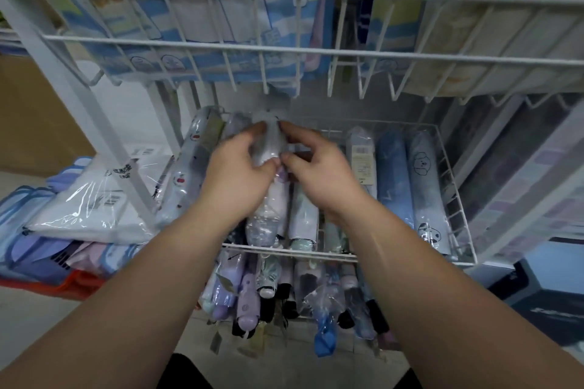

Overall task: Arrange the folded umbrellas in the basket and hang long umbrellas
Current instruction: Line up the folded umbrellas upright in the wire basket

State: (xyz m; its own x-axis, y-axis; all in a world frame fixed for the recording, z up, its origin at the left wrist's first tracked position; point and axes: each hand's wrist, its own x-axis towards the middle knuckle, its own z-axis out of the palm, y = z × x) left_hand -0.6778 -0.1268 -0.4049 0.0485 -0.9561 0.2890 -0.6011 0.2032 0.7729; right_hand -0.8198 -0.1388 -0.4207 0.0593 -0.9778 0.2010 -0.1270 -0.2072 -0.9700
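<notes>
both hands meet over the middle wire basket (455,199) of a white rack. the left hand (240,164) and the right hand (319,164) each close their grip on one wrapped folded umbrella (268,142), pale grey in clear plastic, fingers pinching its upper part from either side. it lies lengthwise in the row, its far end a little raised and blurred. to the right, a blue umbrella (393,180) and a grey dog-print umbrella (426,186) already lie parallel; a gap of bare wire shows between them and the hands. the step in hand looks like the basket arranging. next, i judge, the umbrella needs settling flat and straight beside its neighbours. no long umbrellas are in view.
</notes>
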